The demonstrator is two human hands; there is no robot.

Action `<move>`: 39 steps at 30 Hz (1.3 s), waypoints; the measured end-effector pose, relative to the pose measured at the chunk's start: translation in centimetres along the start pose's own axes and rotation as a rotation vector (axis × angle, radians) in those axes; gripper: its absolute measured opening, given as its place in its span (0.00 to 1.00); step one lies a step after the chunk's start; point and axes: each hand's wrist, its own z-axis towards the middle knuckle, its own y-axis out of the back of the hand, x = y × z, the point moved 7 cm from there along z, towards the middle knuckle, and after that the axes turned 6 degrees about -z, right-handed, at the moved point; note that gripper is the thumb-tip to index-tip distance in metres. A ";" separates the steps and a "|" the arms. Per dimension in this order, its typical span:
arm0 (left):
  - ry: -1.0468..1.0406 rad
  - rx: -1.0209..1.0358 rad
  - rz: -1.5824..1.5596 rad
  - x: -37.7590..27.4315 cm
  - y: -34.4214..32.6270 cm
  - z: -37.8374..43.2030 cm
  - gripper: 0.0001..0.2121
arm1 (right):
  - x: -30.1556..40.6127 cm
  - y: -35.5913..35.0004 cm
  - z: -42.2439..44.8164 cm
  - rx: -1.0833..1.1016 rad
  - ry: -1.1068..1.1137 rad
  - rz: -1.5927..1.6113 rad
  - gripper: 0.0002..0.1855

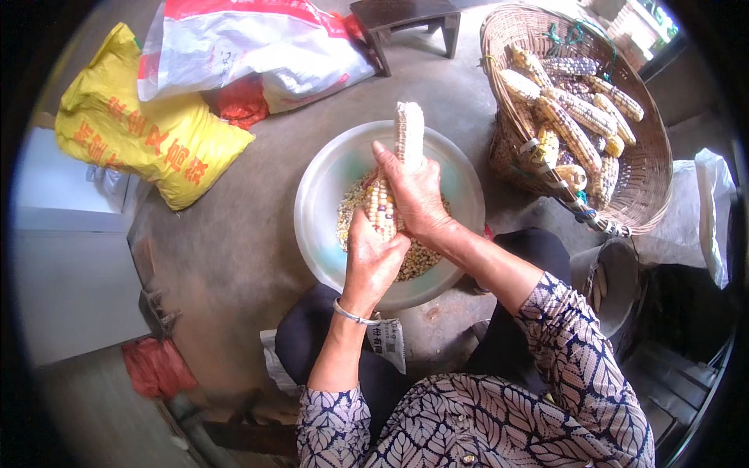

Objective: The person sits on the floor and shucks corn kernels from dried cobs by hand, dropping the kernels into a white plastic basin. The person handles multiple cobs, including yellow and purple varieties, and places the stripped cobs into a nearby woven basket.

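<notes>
My left hand point(374, 251) grips the lower end of a corn ear point(381, 205) with pale, yellow and purple kernels. Wrapped around a white, bare corncob point(409, 131), my right hand point(415, 196) rests against the upper part of that ear. The bare cob points up and away from me; where it meets the ear is hidden by the fingers. Both hands are over a wide, pale basin point(316, 234). Loose corn kernels point(418, 263) cover part of the basin's bottom.
At the right, a wicker basket point(649, 175) holds several corn ears point(573, 117). A yellow sack point(158, 140) and a white-and-red sack point(263, 52) lie at the left and back, near a low wooden stool point(404, 17). A bucket point(620, 281) stands beside my right knee.
</notes>
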 end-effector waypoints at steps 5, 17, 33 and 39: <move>-0.276 -0.199 0.602 -2.1 1.0 -0.3 0.11 | 0.0 -1.6 -0.8 0.264 -0.200 0.494 0.16; 0.307 0.205 -0.405 1.1 -0.4 -0.8 0.12 | 0.5 0.4 -0.3 -0.046 0.082 -0.033 0.11; 0.389 0.095 -0.531 0.9 0.1 -0.2 0.03 | 1.5 -1.9 -1.5 0.384 -0.090 0.383 0.25; 0.234 0.065 -1.005 1.9 -2.1 0.5 0.24 | 2.0 -1.6 -1.9 0.230 0.123 0.034 0.21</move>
